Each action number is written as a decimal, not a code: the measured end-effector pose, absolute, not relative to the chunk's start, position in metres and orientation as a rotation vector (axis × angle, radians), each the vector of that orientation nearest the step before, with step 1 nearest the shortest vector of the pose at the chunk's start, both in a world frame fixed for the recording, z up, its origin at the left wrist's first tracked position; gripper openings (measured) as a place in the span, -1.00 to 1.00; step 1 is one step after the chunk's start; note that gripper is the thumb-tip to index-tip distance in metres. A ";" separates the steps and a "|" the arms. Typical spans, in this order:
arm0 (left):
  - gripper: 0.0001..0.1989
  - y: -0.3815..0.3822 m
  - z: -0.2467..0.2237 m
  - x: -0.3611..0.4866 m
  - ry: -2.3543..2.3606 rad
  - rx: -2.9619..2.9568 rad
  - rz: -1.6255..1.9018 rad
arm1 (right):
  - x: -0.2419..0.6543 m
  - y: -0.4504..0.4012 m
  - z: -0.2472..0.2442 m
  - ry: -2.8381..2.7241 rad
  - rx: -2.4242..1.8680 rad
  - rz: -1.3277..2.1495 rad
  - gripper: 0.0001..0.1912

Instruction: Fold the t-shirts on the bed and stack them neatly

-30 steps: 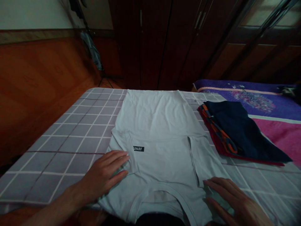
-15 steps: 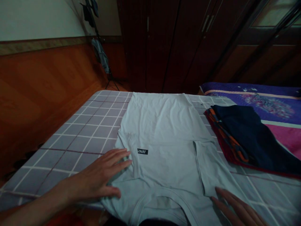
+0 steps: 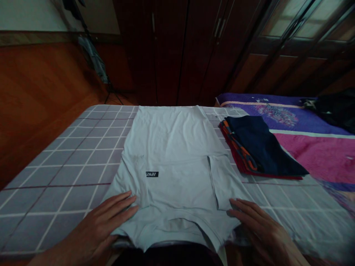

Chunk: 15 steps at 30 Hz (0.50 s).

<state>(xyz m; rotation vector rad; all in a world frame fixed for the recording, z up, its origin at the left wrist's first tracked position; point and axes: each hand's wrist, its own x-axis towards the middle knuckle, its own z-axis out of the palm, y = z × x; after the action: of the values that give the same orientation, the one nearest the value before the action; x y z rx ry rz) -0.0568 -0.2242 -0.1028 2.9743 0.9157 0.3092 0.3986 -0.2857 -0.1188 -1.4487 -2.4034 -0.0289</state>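
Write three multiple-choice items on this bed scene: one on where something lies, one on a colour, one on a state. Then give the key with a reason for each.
1. Where does the stack of folded clothes lie relative to the pale T-shirt?
A. On top of it
B. Beside it, toward the right hand's side
C. Beside it, toward the left hand's side

2. What colour is the top garment of that stack?
A. Dark navy
B. White
C. Yellow

3. How do the left hand and right hand meet the T-shirt?
A. Both lifted clear above it
B. Both clenched around bunched fabric
C. Both laid flat, fingers spread, near its collar end

Answers:
1 B: the stack sits apart from the shirt, on the checked sheet to the right.
2 A: dark navy cloth covers the red and orange layers beneath.
3 C: open palms rest on the shoulder areas, sleeves folded in.
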 end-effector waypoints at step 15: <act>-0.40 -0.206 -0.117 -0.077 0.842 2.820 0.571 | 0.384 -0.255 -0.098 -2.373 -1.463 -0.086 -0.66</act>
<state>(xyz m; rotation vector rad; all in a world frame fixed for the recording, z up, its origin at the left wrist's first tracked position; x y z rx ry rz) -0.0770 -0.2057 -0.1166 2.8204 0.8420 0.5715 0.3839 -0.2546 -0.0978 -1.4627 -2.3727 -0.0861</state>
